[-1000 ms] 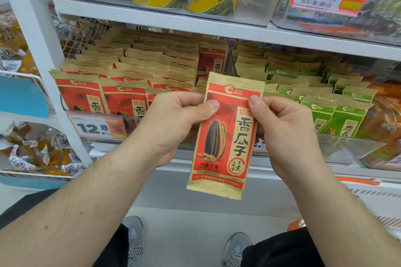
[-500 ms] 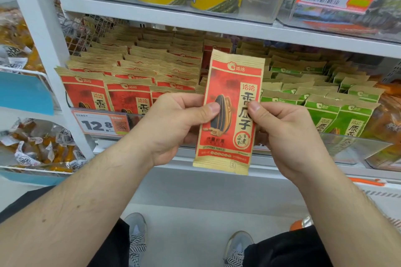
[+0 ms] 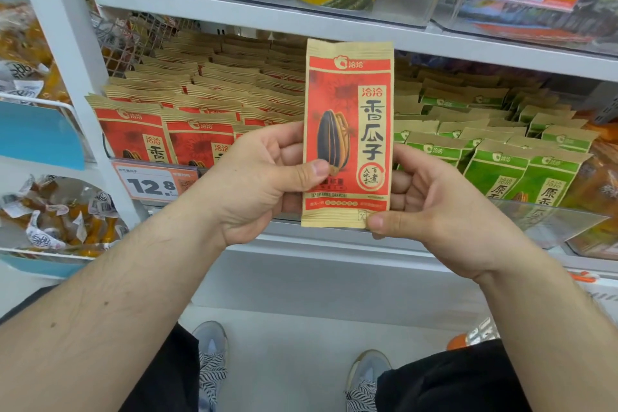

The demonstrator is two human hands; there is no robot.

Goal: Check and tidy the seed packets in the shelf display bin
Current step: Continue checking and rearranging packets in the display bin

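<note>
One white metal shelf carries rows of red-and-tan seed packets and green-and-tan packets, too many to count. Two hands hold one upright red-and-tan sunflower-seed packet before them: the left hand pinches its left edge, the right hand its bottom right corner.

Both forearms reach forward and converge at chest height. The left hand has its thumb laid forward across the front and its fingers curled behind; the right hand pinches with thumb tip low, fingers bent behind, wrist angled inward
</note>
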